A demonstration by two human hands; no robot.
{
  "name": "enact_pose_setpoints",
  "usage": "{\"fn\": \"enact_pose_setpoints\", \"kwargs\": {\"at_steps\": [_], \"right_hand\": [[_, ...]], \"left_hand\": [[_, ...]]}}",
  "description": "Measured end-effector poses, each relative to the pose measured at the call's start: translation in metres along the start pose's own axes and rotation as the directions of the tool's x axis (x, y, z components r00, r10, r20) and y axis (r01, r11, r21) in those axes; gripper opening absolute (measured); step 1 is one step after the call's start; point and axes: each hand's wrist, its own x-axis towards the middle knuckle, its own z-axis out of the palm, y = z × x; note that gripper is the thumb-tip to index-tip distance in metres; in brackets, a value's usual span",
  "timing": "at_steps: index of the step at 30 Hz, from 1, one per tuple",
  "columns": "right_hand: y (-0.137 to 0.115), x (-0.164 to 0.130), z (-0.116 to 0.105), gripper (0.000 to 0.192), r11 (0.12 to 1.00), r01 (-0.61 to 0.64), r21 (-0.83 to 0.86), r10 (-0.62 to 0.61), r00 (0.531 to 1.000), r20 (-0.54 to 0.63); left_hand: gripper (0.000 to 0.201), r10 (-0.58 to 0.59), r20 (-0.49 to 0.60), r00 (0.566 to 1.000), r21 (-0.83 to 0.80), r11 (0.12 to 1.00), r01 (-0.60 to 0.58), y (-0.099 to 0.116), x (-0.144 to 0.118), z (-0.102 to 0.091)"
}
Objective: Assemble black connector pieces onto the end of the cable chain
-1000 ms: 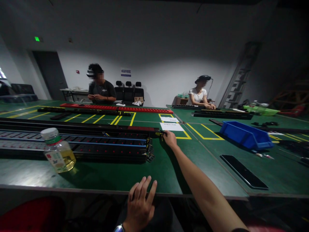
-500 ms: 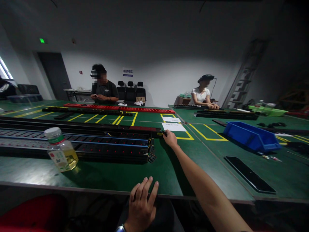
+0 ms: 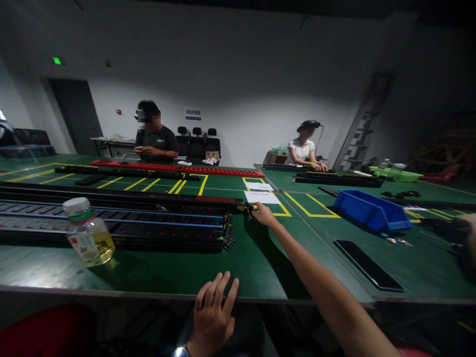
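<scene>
At the far left of the green counter [image 3: 156, 267] stands a clear plastic bottle [image 3: 88, 239] with a white cap and a yellowish drink in its lower part, upright and near the front edge. Behind it, long black rails [image 3: 122, 223] studded with red dots and edged with blue strips run in from the left and end near the middle of the counter. Farther back lie a long red rail [image 3: 178, 167] and yellow floor-style markings, with a person in a dark shirt [image 3: 153, 139] seated behind them. At the bottom centre the left hand [image 3: 212, 317] rests on the counter's near edge, its grip apart with the fingers spread flat and holding nothing; a watch shows at the wrist. The right arm stretches forward across the counter, and the right hand [image 3: 264, 215] sits at the end of the black rails, its grip pinched together on a small black and yellow piece [image 3: 248, 208] just beside the rail end. White paper sheets [image 3: 261, 197] lie just beyond that hand inside a yellow box. To the right sit a flat black strip [image 3: 367, 264], a blue bin [image 3: 370, 211] and, farther back, a person in a white top [image 3: 303, 148] and a green tray [image 3: 396, 173].
</scene>
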Motion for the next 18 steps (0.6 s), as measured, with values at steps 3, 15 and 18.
{"fn": "enact_pose_setpoints", "kwargs": {"at_steps": [3,15,18], "right_hand": [[-0.009,-0.015,-0.014,0.037,0.995,-0.064,0.072,0.07,0.993,-0.09],[-0.068,-0.085,0.002,0.053,0.775,0.096,0.625,-0.393,0.847,0.358],[-0.064,-0.085,0.007,0.057,0.751,0.025,0.66,-0.374,0.839,0.395]], "left_hand": [[0.06,0.002,-0.005,1.0,-0.015,1.0,-0.002,-0.001,0.0,0.001],[0.062,0.001,0.031,1.0,0.003,1.0,-0.002,-0.001,-0.004,0.003],[0.061,-0.001,0.029,1.0,0.005,1.0,0.001,-0.001,-0.004,0.002]]}}
